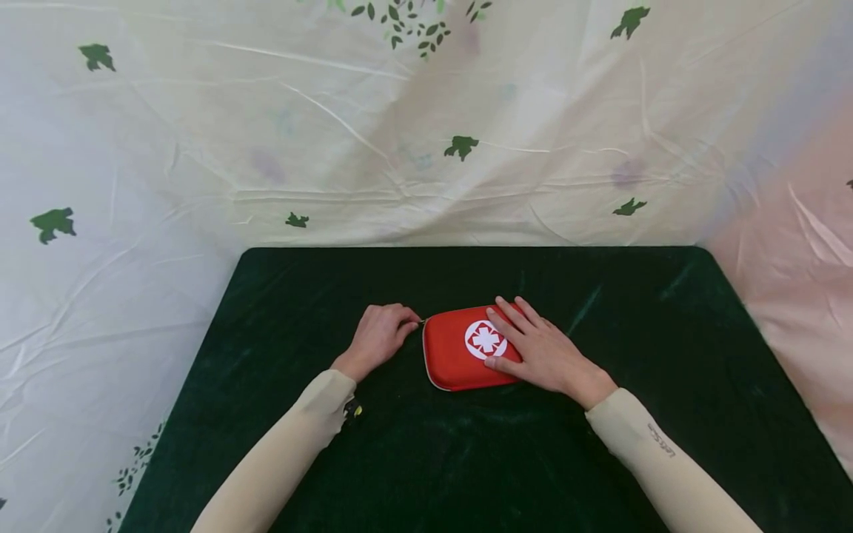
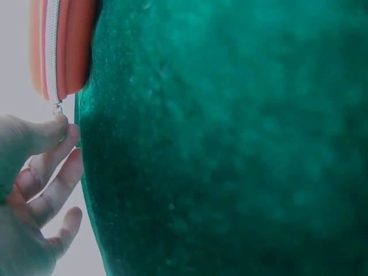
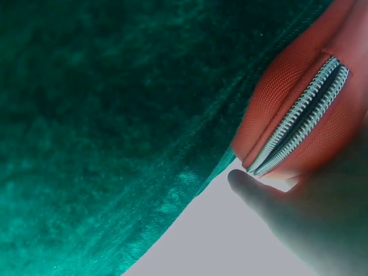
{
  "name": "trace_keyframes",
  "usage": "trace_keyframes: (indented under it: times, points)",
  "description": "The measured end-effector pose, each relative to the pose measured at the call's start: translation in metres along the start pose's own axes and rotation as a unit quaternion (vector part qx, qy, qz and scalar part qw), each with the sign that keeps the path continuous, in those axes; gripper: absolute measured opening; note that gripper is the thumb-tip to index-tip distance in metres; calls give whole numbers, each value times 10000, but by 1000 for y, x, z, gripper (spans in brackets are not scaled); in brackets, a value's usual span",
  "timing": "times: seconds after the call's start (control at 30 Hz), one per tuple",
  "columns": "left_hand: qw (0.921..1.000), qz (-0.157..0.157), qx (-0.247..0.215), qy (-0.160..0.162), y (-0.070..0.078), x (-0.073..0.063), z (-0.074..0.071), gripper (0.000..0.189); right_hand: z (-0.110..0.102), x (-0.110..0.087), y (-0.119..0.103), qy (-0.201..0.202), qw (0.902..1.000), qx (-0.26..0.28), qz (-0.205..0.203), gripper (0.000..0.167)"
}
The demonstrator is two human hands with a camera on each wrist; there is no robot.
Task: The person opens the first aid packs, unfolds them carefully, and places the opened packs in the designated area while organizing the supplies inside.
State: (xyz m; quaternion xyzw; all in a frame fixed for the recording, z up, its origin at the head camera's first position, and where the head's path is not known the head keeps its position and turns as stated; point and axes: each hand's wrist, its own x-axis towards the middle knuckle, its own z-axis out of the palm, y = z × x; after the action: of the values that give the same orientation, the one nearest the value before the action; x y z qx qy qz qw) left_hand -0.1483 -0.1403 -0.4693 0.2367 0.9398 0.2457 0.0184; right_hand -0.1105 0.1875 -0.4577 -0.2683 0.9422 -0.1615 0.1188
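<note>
A red first-aid case (image 1: 445, 359) with a white cross emblem (image 1: 486, 340) lies on the dark green table. My left hand (image 1: 381, 337) is at its left end. Thumb and forefinger pinch the zipper pull (image 2: 58, 109), as the left wrist view shows, while the other fingers are loosely bent. Across the case's right part my right hand (image 1: 545, 354) rests with fingers spread, covering that end and part of the emblem. In the right wrist view the zipper teeth (image 3: 299, 121) stand parted along one side. The zipper (image 2: 52, 52) in the left wrist view has its teeth together.
Green velvety cloth (image 1: 320, 459) covers the table. A pale curtain (image 1: 373, 133) with green leaf prints hangs behind it and along both sides. A small dark object with a yellow-green spot (image 1: 353, 409) shows by the left cuff.
</note>
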Motion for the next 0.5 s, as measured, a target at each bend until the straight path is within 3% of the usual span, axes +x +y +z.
trace_keyframes:
  times: [0.5]
  points:
    - [10000, 46, -40, 38, 0, -12, 0, 12, 4, -1, 2, -4, 9999, -61, 79, 91]
